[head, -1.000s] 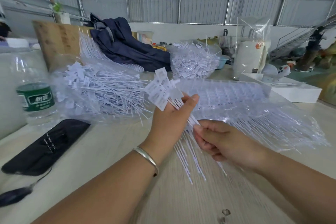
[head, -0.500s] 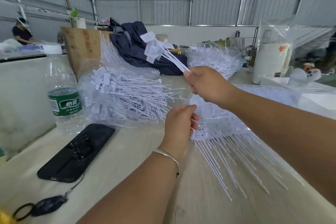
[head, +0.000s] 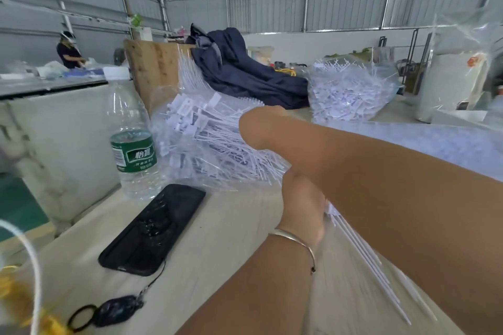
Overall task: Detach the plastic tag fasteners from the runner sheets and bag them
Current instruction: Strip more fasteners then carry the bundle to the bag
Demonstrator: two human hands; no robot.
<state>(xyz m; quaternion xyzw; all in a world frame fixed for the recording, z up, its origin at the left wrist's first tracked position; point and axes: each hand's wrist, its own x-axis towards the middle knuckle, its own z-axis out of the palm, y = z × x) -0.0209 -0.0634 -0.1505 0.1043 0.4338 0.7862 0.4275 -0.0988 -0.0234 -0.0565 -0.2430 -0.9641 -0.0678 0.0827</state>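
Observation:
My right hand point(head: 261, 128) reaches across to the left and sits over the open clear bag of loose white tag fasteners point(head: 206, 144). Only the back of that hand shows; its fingers and whatever they hold are hidden. My left hand point(head: 302, 198), with a silver bangle at the wrist, lies under my right forearm and grips a runner sheet. The sheet's long white fastener strands point(head: 362, 250) fan out down to the right. More runner sheets under clear plastic point(head: 435, 141) lie behind my right arm.
A water bottle point(head: 133, 144), a black phone point(head: 155, 228) and a dark key fob point(head: 114, 313) lie left on the wooden table. A second bag of fasteners point(head: 348, 95), a navy jacket point(head: 245, 71) and a wooden board point(head: 152, 68) stand behind. A person point(head: 68, 49) works far left.
My right hand carried the pulled-off bundle of fasteners left and down to the bag, and the bundle has gone out of sight. My left hand keeps holding the runner sheet. The view turned left.

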